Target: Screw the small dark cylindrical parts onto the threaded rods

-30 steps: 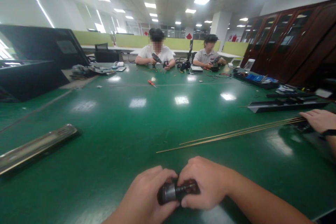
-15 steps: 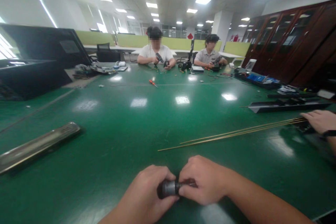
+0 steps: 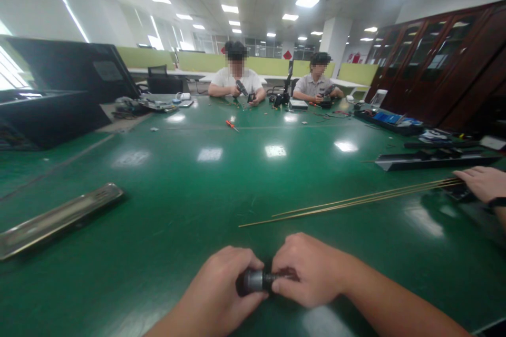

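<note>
- I count one black-and-grey cylinder, metallic in sheen (image 3: 255,280), at the lower centre of the frame, held between two bare hands just over the glossy green table (image 3: 177,168).
- I make out several thin, straight, gold-coloured rods (image 3: 336,204) at centre right; they overlap too closely for me to count them surely.
- I see one long, shallow, silvery metal piece (image 3: 61,221) at the left edge, one orange-handled screwdriver (image 3: 231,125) in the upper centre, and one dark, channel-shaped bar (image 3: 435,159) at the right.
- I count two seated co-workers across the table, in the upper centre, each with a dark drill-like tool; a third co-worker's hand (image 3: 480,181), wearing a black wristband, reaches in at the right edge over the rod ends. Whether it grips them I cannot tell.
- My view has the left hand (image 3: 221,284) curled partway closed, thumb below and fingers above, around the wide left end of the cylinder.
- The right hand (image 3: 312,271) is closed further, thumb and bent fingers pinching the narrower, ridged right part.
- The cylinder lies sideways, its long axis running left to right, nearly level in the frame. Its narrow end points right, partly hidden by the right hand.
</note>
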`<state>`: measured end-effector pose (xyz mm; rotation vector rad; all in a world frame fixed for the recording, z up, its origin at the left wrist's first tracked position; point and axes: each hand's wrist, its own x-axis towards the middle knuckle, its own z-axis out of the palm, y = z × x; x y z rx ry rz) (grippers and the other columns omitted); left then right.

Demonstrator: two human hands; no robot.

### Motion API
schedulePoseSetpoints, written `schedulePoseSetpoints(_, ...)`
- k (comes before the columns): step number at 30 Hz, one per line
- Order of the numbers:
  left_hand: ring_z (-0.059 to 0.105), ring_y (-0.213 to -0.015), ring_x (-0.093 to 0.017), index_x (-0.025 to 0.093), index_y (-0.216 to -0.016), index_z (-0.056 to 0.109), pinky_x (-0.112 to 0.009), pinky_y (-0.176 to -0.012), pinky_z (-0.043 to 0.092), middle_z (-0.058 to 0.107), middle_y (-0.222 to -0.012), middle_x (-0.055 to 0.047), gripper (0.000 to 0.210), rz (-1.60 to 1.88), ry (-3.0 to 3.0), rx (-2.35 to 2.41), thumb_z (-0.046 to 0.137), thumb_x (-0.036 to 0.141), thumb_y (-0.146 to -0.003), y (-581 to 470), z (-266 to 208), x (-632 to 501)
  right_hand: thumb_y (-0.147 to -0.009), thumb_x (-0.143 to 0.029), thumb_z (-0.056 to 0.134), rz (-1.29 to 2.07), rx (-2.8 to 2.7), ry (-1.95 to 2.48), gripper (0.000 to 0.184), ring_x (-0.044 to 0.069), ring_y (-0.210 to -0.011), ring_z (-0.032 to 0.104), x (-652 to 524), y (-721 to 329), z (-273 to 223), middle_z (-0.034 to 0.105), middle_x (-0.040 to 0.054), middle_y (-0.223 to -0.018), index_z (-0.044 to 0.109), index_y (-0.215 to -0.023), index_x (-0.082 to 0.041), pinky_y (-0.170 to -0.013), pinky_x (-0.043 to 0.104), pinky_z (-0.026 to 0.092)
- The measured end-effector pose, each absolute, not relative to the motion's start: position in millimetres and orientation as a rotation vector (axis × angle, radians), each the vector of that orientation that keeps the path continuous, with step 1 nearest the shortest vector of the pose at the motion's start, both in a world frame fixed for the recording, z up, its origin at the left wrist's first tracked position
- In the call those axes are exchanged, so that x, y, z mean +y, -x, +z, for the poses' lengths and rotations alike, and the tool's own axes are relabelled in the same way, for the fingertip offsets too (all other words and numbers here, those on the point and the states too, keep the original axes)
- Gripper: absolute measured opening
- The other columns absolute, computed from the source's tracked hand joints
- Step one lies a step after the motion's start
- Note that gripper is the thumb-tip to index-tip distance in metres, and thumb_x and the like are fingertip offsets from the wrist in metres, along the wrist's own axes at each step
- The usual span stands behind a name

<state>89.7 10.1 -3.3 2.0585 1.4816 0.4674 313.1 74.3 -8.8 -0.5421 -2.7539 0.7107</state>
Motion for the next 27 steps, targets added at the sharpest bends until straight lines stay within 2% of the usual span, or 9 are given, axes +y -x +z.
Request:
schedulePoseSetpoints(16, 0.063, -0.089, -0.019, 0.028, -0.097, 0.068, -0.03, -0.079, 0.044, 0.069, -0.092, 0.002, 0.02, 0.597, -2.166, 1.448, 0.073, 0.022, -0.078, -74.9, -13.9, 10.8, -0.084, -0.029, 0.063, 0.724, -2.727, 0.595, 0.017, 0.011, -0.057, 0.051, 76.7, -316.3, -8.9, 0.061, -0.0034, -0.062, 0.059, -0.07, -0.019, -0.062, 0.024, 0.035)
schedulePoseSetpoints(27, 0.065, -0.089, -0.02, 0.027, -0.098, 0.068, -0.03, -0.078, 0.048, 0.071, -0.093, 0.001, 0.022, 0.596, -2.21, 1.466, 0.074, 0.02, -0.078, -75.6, -4.8, 13.4, -0.083, -0.028, 0.064, 0.719, -2.708, 0.615, 0.012, 0.011, -0.057, 0.052, 78.4, -317.5, -9.0, 0.063, -0.0038, -0.063, 0.063, -0.074, -0.019, -0.065, 0.025, 0.037)
